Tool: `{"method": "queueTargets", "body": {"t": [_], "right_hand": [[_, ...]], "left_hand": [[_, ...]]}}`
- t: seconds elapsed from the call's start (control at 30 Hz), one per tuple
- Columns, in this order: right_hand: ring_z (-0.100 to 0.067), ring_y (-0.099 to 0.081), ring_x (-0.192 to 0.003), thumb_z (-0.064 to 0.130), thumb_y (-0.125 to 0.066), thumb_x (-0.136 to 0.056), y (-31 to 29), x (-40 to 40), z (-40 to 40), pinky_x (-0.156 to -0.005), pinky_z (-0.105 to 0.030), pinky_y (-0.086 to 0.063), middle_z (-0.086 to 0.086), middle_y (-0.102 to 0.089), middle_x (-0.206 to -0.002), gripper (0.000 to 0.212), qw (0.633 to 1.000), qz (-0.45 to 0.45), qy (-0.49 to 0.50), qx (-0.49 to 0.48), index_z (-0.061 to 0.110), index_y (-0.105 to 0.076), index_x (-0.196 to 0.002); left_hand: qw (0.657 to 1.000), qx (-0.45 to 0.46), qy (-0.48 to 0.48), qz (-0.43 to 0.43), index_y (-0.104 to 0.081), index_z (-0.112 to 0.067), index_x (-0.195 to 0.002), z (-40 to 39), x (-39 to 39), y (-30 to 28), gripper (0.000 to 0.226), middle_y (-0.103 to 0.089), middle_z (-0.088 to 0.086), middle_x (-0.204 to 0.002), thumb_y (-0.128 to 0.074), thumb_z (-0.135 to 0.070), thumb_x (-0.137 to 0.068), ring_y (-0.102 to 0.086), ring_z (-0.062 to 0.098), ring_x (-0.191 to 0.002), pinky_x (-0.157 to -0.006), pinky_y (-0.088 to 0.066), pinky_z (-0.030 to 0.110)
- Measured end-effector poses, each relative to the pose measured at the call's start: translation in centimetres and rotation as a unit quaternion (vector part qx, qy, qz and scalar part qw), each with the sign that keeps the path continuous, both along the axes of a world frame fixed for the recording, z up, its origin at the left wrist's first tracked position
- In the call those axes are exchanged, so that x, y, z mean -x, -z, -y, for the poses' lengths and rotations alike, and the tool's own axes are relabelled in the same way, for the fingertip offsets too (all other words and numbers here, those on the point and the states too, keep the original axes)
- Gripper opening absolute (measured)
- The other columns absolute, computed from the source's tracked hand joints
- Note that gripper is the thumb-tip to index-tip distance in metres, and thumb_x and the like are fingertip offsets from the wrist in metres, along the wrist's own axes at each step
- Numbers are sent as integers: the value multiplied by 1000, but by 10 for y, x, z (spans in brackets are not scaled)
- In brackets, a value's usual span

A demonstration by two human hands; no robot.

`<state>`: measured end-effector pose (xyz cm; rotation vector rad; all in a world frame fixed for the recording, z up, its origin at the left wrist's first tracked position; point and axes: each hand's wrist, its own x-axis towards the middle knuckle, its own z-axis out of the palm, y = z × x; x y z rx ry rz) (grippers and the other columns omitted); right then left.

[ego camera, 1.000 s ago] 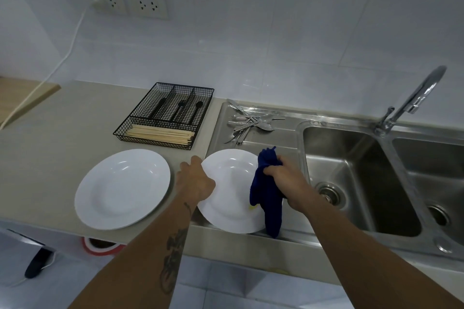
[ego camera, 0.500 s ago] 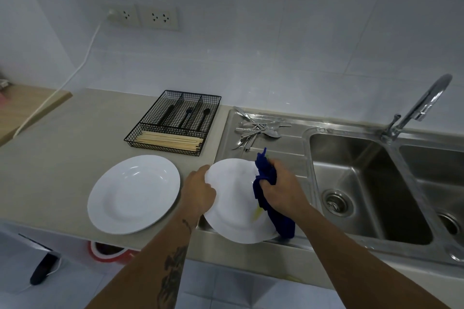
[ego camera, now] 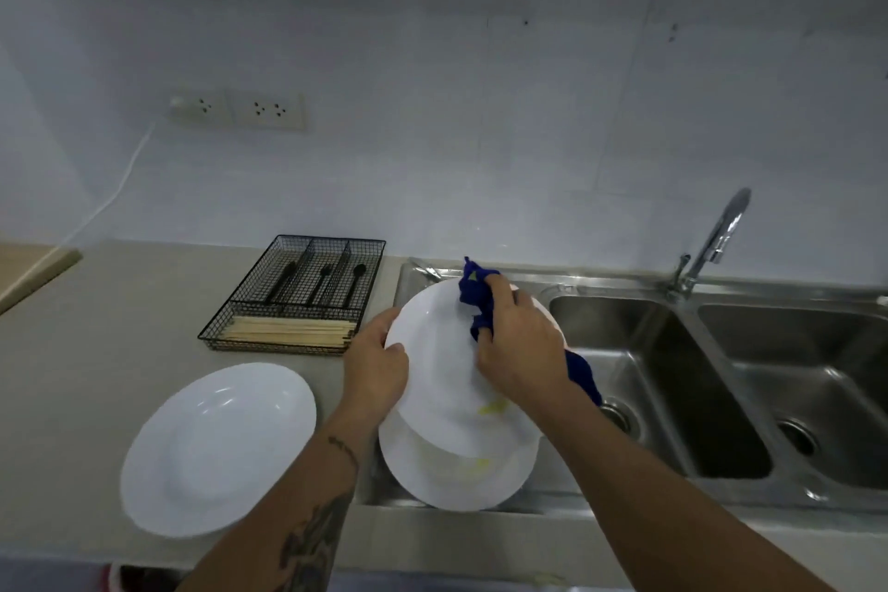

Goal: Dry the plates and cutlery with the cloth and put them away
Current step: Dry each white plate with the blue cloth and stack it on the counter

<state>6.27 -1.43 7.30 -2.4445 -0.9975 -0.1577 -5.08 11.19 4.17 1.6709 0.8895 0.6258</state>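
Observation:
My left hand (ego camera: pixel 377 363) grips the left rim of a white plate (ego camera: pixel 442 375), held tilted above the steel drainboard. My right hand (ego camera: pixel 519 346) presses a dark blue cloth (ego camera: pixel 475 291) against that plate's face; the cloth's tail hangs off to the right. A second white plate (ego camera: pixel 451 476) with yellowish marks lies on the drainboard right under the lifted one. A third white plate (ego camera: pixel 216 447) rests on the counter to the left. The loose metal cutlery on the drainboard is hidden behind the raised plate.
A black wire cutlery tray (ego camera: pixel 298 298) holding black utensils and wooden chopsticks stands on the beige counter (ego camera: pixel 96 332) behind the left plate. A double steel sink (ego camera: pixel 648 380) with a tap (ego camera: pixel 711 245) fills the right side. Wall sockets (ego camera: pixel 240 110) with a white cable sit on the tiled wall.
The plate in my left hand has been lifted and tilted up, uncovering another plate beneath it. My right hand has slid the cloth up over the plate's upper part. The view has tilted upward.

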Motion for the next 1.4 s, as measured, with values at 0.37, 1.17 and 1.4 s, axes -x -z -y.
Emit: {"method": "queueTargets", "body": {"t": [0.37,1.17,1.4], "right_hand": [[-21,-24,-146,35,-43,-95,2,14,43,-120,-44,-13,3,-28,-161,60,968,69,-137,198,32,-26,-153],[-26,-48,-114,24,-52,-85,-8,-30,55,-97,-36,-39,2,-59,-128,53,978,121,-7,168,27,-52,-137],[-30,-43,-114,13,-50,-86,-11,-20,19,-100,-40,-39,-5,-52,-135,59,998,33,37,25,18,-43,-144]], "left_hand": [[998,47,26,30,-65,-48,-83,2,-18,-34,64,-72,-5,-86,-43,12,-80,-68,22,-78,-70,-60,40],[998,5,51,-27,-68,-40,-109,-16,-27,-50,62,-61,-17,-86,-40,7,-79,-61,13,-78,-69,-55,30],[993,19,108,-31,-68,-32,-120,9,-45,-51,58,-69,-8,-107,-41,0,-80,-68,18,-86,-64,-57,29]]}}
